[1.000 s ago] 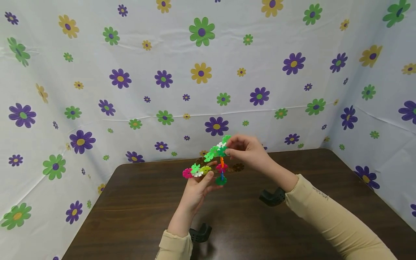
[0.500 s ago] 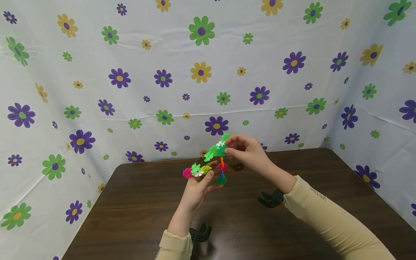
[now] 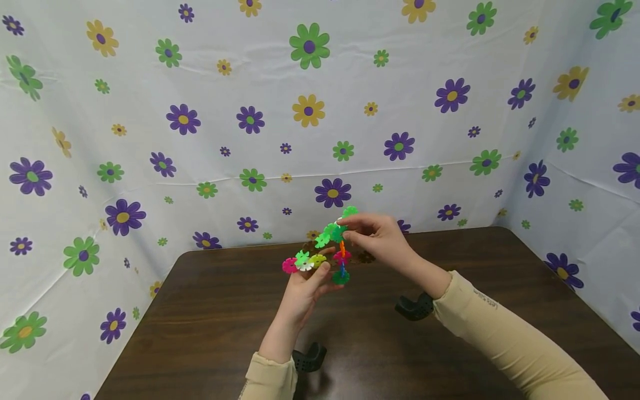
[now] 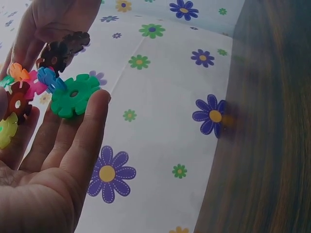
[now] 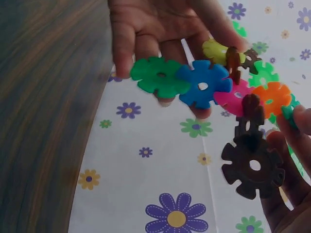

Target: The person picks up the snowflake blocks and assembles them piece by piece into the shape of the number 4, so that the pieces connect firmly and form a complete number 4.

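Observation:
Several notched plastic discs, shaped like flowers, are linked into one figure held above the table. A green disc (image 5: 150, 85) forms its low end, joined to a blue disc (image 5: 194, 92), a pink disc (image 3: 340, 257) and an orange disc (image 5: 279, 90). Brown discs (image 5: 233, 167) branch off the sides. My left hand (image 3: 306, 290) grips the figure, its thumb by the yellow disc (image 3: 318, 259) and fingers beneath the green one. At the top, my right hand (image 3: 382, 238) pinches a green disc (image 3: 338, 232), partly covering a white one. Light green discs (image 3: 323, 239) slope down leftward there.
A dark wooden table (image 3: 215, 316) lies below both hands. Behind and beside it hangs a white cloth (image 3: 210, 150) printed with flowers. A black wrist mount (image 3: 310, 358) sits at the left cuff, another black mount (image 3: 415, 307) at the right.
My right hand has shifted slightly left and down, its fingers now reaching further over the white disc at the top. The left hand stays nearly still.

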Action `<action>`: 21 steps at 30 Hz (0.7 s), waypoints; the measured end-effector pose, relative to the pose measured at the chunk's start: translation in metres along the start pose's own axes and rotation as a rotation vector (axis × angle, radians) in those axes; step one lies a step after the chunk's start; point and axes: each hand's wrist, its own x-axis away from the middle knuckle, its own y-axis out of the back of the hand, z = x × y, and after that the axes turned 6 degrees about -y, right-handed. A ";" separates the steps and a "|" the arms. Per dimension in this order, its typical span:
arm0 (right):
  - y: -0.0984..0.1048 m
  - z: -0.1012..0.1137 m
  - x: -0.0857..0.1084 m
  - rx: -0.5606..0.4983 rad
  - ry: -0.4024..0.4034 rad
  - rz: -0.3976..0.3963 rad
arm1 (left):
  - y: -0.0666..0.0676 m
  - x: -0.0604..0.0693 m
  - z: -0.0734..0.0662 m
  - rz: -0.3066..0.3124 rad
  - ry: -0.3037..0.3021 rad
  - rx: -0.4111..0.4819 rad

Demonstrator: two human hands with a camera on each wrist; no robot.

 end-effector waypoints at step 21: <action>-0.012 -0.022 0.007 0.144 0.309 0.061 | -0.001 0.002 -0.003 -0.042 0.011 0.043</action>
